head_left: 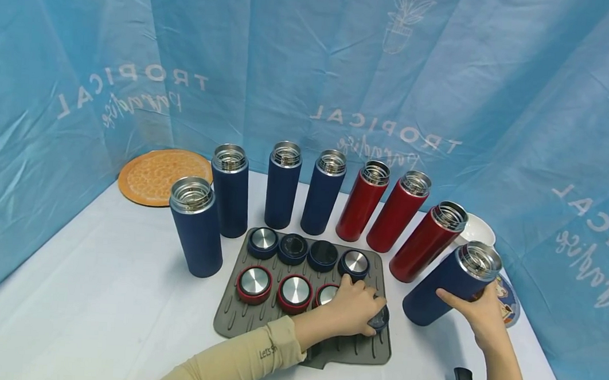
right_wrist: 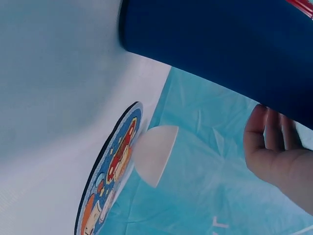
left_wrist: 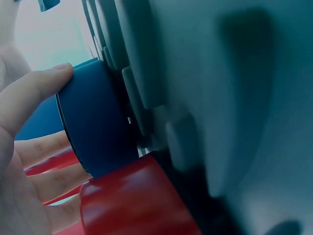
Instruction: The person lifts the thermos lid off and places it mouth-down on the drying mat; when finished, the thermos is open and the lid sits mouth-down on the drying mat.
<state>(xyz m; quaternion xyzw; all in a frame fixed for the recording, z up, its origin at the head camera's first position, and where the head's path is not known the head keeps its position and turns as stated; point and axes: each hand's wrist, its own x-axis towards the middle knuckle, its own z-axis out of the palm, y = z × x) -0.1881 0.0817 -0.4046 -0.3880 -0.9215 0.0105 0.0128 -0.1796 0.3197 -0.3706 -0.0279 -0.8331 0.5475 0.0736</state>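
On the grey ribbed mat [head_left: 277,323], my left hand [head_left: 357,309] pinches a dark blue bottle lid [head_left: 379,320] at its right end. The left wrist view has thumb and fingers round that blue lid [left_wrist: 98,117], with a red lid [left_wrist: 132,200] close beside it. A dark blue open-topped bottle [head_left: 444,289] is gripped near its upper part by my right hand [head_left: 481,314]; its base is by the mat's right side. In the right wrist view, the fingers [right_wrist: 274,129] lie against the blue bottle's side [right_wrist: 215,44].
Blue lids [head_left: 292,248] and red lids [head_left: 295,293] sit in two rows on the mat. Behind stand open blue bottles [head_left: 229,192] and red bottles [head_left: 363,201]. A round orange board [head_left: 163,177] lies back left; a white bowl [head_left: 478,230] and patterned round mat [head_left: 509,307] lie right.
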